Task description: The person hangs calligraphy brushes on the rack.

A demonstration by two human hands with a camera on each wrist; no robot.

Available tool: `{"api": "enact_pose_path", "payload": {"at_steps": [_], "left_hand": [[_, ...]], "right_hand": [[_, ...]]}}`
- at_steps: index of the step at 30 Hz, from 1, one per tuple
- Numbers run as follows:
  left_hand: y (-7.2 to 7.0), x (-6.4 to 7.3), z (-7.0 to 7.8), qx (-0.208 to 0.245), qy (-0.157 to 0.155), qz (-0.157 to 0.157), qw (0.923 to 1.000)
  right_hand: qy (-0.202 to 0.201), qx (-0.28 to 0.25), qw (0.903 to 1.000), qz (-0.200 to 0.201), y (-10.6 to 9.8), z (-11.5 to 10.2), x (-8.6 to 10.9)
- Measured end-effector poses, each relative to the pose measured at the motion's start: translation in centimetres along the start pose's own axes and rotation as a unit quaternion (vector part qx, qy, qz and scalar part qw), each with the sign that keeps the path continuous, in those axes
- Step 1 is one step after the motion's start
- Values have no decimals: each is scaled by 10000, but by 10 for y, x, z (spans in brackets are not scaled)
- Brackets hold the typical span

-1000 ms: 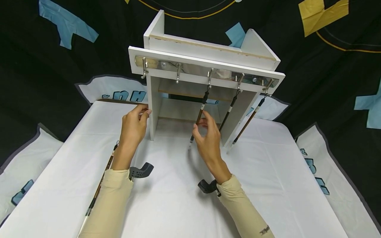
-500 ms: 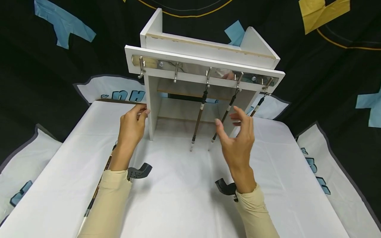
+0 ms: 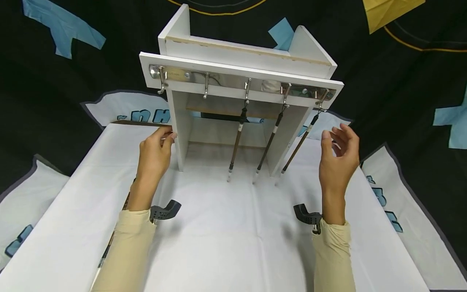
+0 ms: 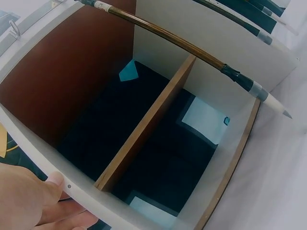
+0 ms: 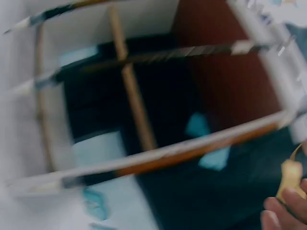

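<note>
Shelf (image 4: 147, 122) — brown int. panel (image 4: 74, 72) in wrist cams only.

The right wrist view blurs the middle hanging brush (image 5: 192, 51).

white shelf (image 3: 248, 59), brown brush handles (image 3: 268, 146)

Shelf unit (image 3: 233, 51) stands at far end of table (image 3: 219, 243), approx. ctr., curtain (image 3: 124, 61) behind. 5 hooks (image 3: 206, 86) in a row across its front; 3 brushes (image 3: 236, 144) hang off the 3 R-most. 4th brush (image 3: 104, 253) lies on table, far L, partly hidden by L sleeve (image 3: 131, 251). L hand (image 3: 154, 154) touches unit's L side; R hand (image 3: 338, 156) is R of the hung brushes, apart.
</note>
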State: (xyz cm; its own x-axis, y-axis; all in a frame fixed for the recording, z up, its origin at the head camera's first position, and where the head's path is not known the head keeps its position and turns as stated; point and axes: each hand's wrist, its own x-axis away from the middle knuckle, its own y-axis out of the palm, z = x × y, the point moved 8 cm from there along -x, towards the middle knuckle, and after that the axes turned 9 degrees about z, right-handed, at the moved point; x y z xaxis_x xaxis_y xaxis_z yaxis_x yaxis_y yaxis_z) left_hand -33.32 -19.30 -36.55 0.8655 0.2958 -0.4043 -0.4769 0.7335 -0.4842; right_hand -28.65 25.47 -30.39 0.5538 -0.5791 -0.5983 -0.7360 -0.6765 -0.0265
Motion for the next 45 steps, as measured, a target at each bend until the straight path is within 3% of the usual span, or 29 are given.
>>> {"api": "enact_pose_path", "payload": {"at_steps": [3, 5, 10, 14, 22, 33, 36, 41, 45], "left_hand": [[-6, 1, -1, -12, 15, 72, 10000], [-9, 1, -1, 0, 47, 108, 9999], [-14, 2, 0, -9, 86, 149, 9999], [-18, 2, 1, -49, 88, 159, 9998], [-23, 7, -1, -130, 25, 186, 9997], [-30, 9, -1, -230, -39, 171, 9996], [-37, 9, -1, -390, -186, 92, 9990], [-53, 11, -4, -802, -474, -419, 9948], [-60, 16, -9, -1348, -203, -1226, 9830]], "right_hand": [[441, 295, 9956, -768, 20, 41, -1], [586, 394, 9899, -1229, 33, 54, 3], [627, 304, 9759, -2067, 57, 68, 12], [691, 213, 9667, -2455, 67, 73, 19], [886, 254, 9594, -2667, 75, 80, 27], [768, 377, 9606, -2643, 80, 84, 29], [820, 445, 9604, -2624, 78, 86, 28], [746, 580, 9618, -2569, 73, 88, 25], [742, 671, 9650, -2423, 66, 90, 21]]}}
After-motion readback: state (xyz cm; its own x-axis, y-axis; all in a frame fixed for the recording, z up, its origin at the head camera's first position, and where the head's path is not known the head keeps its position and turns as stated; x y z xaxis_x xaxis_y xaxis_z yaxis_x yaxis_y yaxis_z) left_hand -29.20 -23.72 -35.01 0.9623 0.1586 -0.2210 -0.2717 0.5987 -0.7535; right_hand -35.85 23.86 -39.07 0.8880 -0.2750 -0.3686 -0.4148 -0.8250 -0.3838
